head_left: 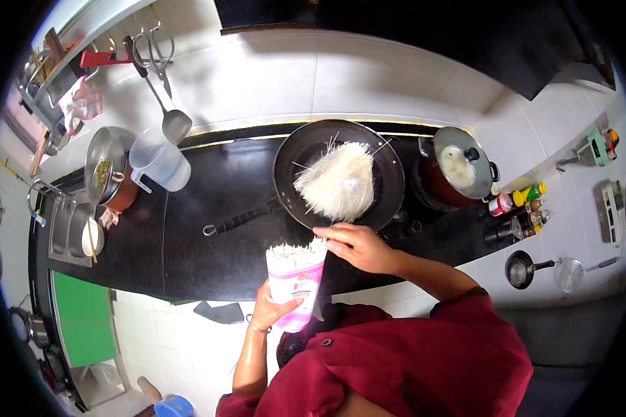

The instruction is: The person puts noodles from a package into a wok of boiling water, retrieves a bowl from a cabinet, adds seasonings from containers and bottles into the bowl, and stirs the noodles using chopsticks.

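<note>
My left hand is wrapped round a pink and white packet of dry noodles, held upright in front of my body. The packet's top is open, and many thin pale noodle ends stick out of it. My right hand is at the packet's upper right corner, fingers stretched out to the left beside the noodle ends; whether the fingertips touch them I cannot tell. Just beyond, a dark wok on the stove holds a large heap of white dry noodles, some strands poking out over its rim.
Right of the wok stands a lidded pot, with seasoning jars nearby. The wok's handle points left across the black counter. Farther left are a clear plastic jug, a reddish-brown pot and a sink.
</note>
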Tool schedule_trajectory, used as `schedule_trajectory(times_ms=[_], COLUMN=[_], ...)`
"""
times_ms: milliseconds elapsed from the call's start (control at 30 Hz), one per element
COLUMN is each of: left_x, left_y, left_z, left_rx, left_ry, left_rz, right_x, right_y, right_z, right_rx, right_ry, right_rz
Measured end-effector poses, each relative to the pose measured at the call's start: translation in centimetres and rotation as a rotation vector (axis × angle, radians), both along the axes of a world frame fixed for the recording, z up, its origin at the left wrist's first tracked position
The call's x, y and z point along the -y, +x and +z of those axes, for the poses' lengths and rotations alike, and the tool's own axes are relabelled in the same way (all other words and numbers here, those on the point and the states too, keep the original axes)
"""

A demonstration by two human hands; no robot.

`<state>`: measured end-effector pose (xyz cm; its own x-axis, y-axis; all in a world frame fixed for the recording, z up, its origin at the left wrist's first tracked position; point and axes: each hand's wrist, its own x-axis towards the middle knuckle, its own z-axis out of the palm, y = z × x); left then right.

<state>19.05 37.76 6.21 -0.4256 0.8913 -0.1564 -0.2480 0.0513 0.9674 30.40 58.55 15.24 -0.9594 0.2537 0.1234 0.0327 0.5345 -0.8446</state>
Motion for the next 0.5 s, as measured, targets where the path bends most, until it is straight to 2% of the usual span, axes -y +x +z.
schedule_trajectory(times_ms=[33, 67, 133, 267, 333, 400, 500], left_x=[0.1, 0.2, 0.5, 1.9, 3.8, 6.7, 12.2], left_y=[0.1, 0.1, 0.3, 0.9, 0.7, 0.3, -0.4], left_z=[0.0, 0.0, -0.1, 0.2, -0.2, 0.3, 0.8], left_rx=[-0.002, -0.004, -0.013, -0.013, -0.017, 0.006, -0.116], left_ry=[0.011, 0.006, 0.025, 0.033, 0.048, 0.071, 0.014], left_rz=[0.006, 0.025, 0.048, 0.198, 0.328, 0.455, 0.719], right_x=[0.2, 0.4, 1.1, 1.7, 2.5, 3.9, 6.2], right_y=[0.0, 0.1, 0.0, 0.3, 0.1, 0.1, 0.3], right_z=[-0.1, 0.1, 0.0, 0.6, 0.4, -1.2, -4.3], right_rx=[0.009, 0.062, -0.013, -0.020, 0.017, 0.093, 0.166], right_ry=[0.076, 0.042, 0.115, -0.024, 0.023, -0.081, -0.008], right_rz=[0.025, 0.081, 0.080, 0.044, 0.155, 0.294, 0.471])
